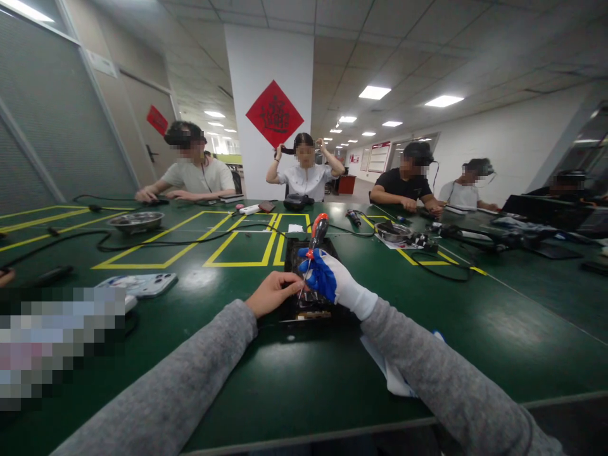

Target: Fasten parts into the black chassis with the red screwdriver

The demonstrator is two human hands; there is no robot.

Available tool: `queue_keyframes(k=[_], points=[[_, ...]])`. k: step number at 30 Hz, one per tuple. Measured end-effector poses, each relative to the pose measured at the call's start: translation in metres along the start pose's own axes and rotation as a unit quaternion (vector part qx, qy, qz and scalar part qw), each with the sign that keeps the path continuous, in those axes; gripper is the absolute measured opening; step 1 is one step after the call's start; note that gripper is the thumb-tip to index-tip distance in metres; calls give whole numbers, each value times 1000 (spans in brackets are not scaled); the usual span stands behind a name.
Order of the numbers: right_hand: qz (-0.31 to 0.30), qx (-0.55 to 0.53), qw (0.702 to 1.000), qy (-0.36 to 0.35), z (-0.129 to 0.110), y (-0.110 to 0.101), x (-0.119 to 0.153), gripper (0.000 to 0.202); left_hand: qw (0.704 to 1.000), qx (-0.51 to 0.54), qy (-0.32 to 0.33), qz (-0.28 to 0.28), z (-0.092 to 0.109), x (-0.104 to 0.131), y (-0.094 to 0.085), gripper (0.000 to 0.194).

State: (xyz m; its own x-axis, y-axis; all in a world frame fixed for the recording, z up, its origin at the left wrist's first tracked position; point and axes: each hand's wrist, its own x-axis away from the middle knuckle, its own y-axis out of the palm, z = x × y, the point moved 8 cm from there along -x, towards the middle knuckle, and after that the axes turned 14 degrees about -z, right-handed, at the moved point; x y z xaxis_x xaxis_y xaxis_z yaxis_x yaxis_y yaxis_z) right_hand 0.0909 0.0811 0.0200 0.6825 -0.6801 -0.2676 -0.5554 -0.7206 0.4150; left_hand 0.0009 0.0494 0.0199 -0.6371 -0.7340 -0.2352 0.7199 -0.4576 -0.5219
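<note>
My right hand (pixel 327 277), in a white glove with blue-coated fingers, grips a screwdriver (pixel 319 233) with a red and black handle. The tool stands tilted, its thin shaft running down toward a black flat rectangular device (pixel 311 315) on the table. Bare and close to the shaft's lower end, my left hand (pixel 275 292) has thumb and forefinger pressed together over the device. What those fingertips pinch, if anything, is too small to tell. Both hands cover much of the device's middle; a yellowish strip shows along its near end.
Yellow tape outlines mark the green table (pixel 475 323). A white glove (pixel 392 367) lies by my right forearm, a phone (pixel 142 285) at left. Metal bowls (pixel 137 221) (pixel 394 231) and black cables (pixel 213 237) lie farther off. Several people sit around the table.
</note>
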Motion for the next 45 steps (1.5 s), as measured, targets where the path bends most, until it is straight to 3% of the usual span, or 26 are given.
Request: queue_keyframes(k=[3,6,10,19,26,35,41,45], points=[[12,29,999,-12,-3,-1,4,30,999,-14,-10,52,-4,2,-2,29],[43,60,997,-13,-4,0,8,32,998,8,-14,64,-6,3,-2,28],[59,82,995,-20,-5,4,10,35,998,6,-21,55,-5,4,-2,26],[-2,14,1000,-11,-1,6,1,35,1000,18,-6,-5,1,5,3,28],[11,55,998,-35,-10,13,8,36,999,-11,-17,47,-5,3,1,28],[27,81,996,-21,-6,9,8,41,999,14,20,-20,4,0,9,37],[37,123,991,-22,-9,9,11,44,999,22,-14,34,-9,1,4,27],[6,51,999,9,0,7,5,43,999,50,-7,5,-8,1,5,29]])
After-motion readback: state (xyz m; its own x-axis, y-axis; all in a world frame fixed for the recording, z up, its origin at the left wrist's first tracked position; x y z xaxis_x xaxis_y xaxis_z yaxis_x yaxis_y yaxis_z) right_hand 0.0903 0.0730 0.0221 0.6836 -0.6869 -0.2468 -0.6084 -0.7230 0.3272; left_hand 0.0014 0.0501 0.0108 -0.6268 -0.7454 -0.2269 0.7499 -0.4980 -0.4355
